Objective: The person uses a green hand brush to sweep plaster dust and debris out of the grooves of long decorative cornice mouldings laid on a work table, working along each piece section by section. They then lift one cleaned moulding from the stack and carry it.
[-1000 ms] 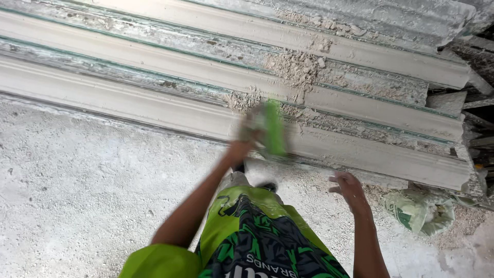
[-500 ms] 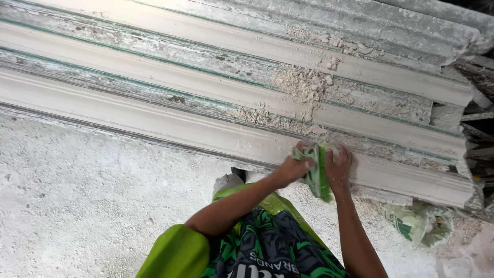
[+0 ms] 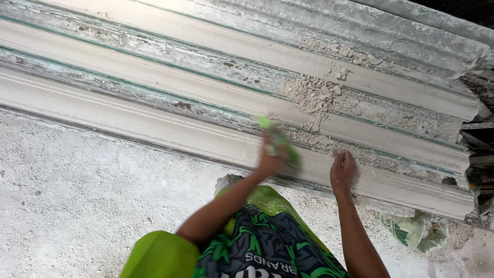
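Several long white plaster moulding strips [image 3: 154, 128] lie side by side across the view, dusted with white crumbs. My left hand [image 3: 270, 157] is closed on a green tool [image 3: 280, 141], blurred by motion, held over the nearest strip. My right hand [image 3: 343, 169] rests with curled fingers on the same strip, a little to the right of the tool. My green and dark patterned clothing [image 3: 257, 242] fills the bottom middle.
A pile of broken plaster crumbs [image 3: 314, 98] sits on the strips just beyond my hands. A crumpled green and white bag [image 3: 417, 231] lies on the rough white floor [image 3: 77, 206] at the right. Dark debris shows at the far right edge.
My left hand swung the green tool right toward my right hand, then back left over the strip. My right hand came down onto the nearest strip and stays there.
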`<action>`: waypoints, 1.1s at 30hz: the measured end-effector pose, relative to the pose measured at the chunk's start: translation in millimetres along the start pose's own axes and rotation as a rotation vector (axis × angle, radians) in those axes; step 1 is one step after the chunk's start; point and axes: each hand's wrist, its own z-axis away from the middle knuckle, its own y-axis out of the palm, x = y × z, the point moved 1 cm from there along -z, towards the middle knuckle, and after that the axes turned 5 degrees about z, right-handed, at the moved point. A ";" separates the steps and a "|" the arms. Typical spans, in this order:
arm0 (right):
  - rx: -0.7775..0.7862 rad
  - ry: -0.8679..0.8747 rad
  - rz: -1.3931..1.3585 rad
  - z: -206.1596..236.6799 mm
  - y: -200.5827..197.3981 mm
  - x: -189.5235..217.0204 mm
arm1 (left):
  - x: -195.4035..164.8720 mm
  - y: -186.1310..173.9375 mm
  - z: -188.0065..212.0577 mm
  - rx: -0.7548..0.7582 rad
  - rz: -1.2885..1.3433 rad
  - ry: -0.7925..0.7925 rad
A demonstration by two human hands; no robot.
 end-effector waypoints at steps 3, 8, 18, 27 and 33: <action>-0.071 -0.085 0.086 -29.9 9.5 16.7 | 15.5 91.3 19.0 0.321 0.098 -0.659; -0.114 -0.038 0.059 -45.0 8.6 -8.8 | -32.9 -38.1 -30.1 0.338 0.128 -0.340; -0.204 -0.136 0.156 -25.1 24.3 -32.1 | -35.0 -94.2 -24.9 -0.140 -0.172 -0.161; -0.164 -0.018 -0.013 -20.9 5.8 -11.2 | 6.4 5.5 2.4 0.454 0.218 -0.032; -0.195 -0.108 0.151 -23.5 3.7 0.8 | -63.6 -201.1 -113.9 -0.292 0.168 -0.075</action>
